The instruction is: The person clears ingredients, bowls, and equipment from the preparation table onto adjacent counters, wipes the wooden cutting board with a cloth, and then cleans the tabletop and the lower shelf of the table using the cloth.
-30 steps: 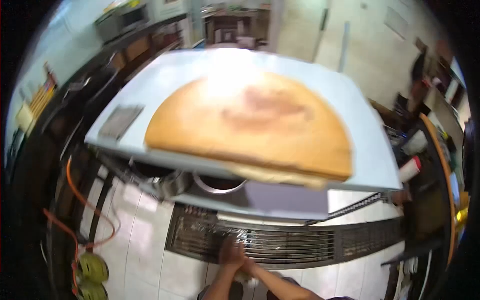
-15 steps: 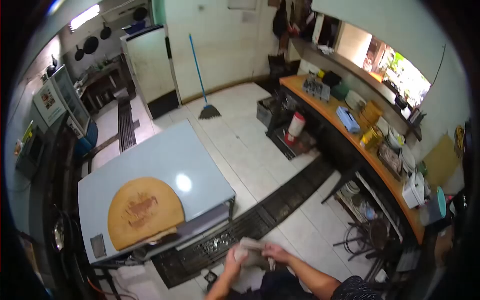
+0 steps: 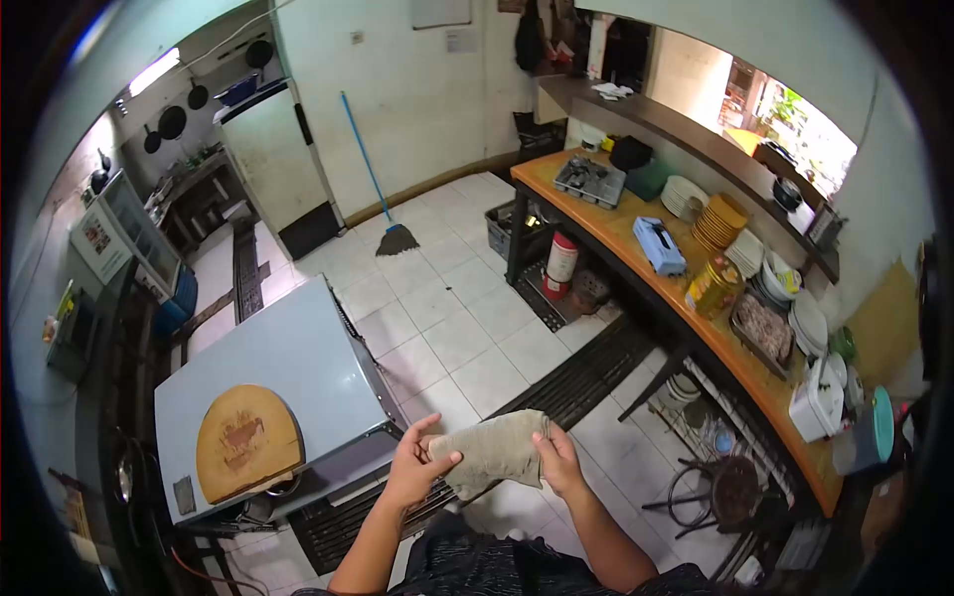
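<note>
A folded greyish-beige cloth (image 3: 493, 452) is held up in front of my body, above the floor drain. My left hand (image 3: 415, 467) grips its left end, the thumb pressed on the front and the other fingers partly spread behind. At the right end, my right hand (image 3: 558, 461) pinches the cloth with the thumb on top. To the left of my hands stands a light grey-blue table (image 3: 268, 348). A rounded wooden chopping board (image 3: 248, 437) with a worn, reddish middle lies on its near left part.
Along the right runs an orange-topped counter (image 3: 636, 209) with plates, a blue box (image 3: 659, 246), a yellow tin (image 3: 714, 288) and tubs. A dark floor grate (image 3: 586, 372) crosses the tiles. A blue-handled broom (image 3: 370, 164) leans on the wall; a stool (image 3: 733, 492) stands low right.
Both hands have risen and moved forward with the cloth, which now spreads wider between them. The view has shifted, so the table and chopping board appear lower.
</note>
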### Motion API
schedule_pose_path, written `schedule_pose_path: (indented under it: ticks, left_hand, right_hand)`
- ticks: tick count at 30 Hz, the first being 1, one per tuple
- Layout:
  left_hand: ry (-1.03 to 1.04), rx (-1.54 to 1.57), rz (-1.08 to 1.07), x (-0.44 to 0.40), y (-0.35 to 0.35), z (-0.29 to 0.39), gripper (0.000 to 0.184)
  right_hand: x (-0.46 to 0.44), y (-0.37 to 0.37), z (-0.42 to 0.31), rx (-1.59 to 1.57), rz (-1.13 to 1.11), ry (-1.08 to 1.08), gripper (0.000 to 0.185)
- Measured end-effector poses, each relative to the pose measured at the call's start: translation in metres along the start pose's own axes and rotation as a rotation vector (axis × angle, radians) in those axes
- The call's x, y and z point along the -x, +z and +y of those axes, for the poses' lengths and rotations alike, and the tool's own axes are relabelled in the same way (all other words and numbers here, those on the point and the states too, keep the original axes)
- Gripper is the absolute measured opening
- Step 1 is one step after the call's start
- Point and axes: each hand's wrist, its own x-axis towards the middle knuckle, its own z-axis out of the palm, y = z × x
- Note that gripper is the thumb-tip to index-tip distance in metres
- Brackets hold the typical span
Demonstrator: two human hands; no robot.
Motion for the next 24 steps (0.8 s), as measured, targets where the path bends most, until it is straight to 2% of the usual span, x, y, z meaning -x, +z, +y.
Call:
schedule_pose_path:
  ticks: [6,7,8,9,11,12,16,19,21,22,24]
  left_hand:
    - [0.113,0.266,0.288,-0.066,-0.017,0.004,0.049]
    - [0.014,0.366,0.281,-0.086,-0.026,-0.013,0.045]
    - [-0.083,0.470,0.272,-0.106,-0.035,-0.036,0.042]
    - [-0.071,0.491,0.291,-0.122,-0.042,-0.055,0.042]
    - [-0.074,0.324,0.419,-0.169,-0.061,-0.072,0.040]
    - [-0.054,0.339,0.432,-0.198,-0.074,-0.061,0.040]
    - [-0.308,-0.145,0.414,-0.265,-0.106,-0.012,0.041]
    - [-0.244,-0.044,0.395,-0.303,-0.134,0.050,0.042]
    - [-0.148,0.032,0.373,-0.337,-0.156,0.089,0.044]
    - [-0.141,0.027,0.402,-0.355,-0.169,0.100,0.044]
    - [-0.056,0.126,0.429,-0.390,-0.191,0.106,0.047]
  right_hand:
    - [-0.118,0.021,0.010,-0.167,-0.116,0.030,0.025]
    - [-0.137,0.026,0.016,-0.157,-0.139,0.043,0.025]
    - [-0.156,0.031,0.022,-0.038,-0.187,0.050,0.026]
    - [-0.180,0.036,0.027,0.083,-0.237,0.048,0.026]
    - [-0.244,0.055,0.032,0.321,-0.333,0.011,0.028]
    - [-0.278,0.065,0.035,0.333,-0.356,0.001,0.028]
    - [-0.368,0.082,0.049,0.203,-0.290,0.287,0.027]
    - [-0.426,0.128,0.004,0.143,-0.265,0.344,0.027]
    - [-0.470,0.162,-0.038,-0.051,-0.453,0.220,0.029]
    - [-0.499,0.175,-0.041,-0.061,-0.481,0.224,0.029]
    - [-0.553,0.192,-0.034,0.023,-0.678,0.160,0.037]
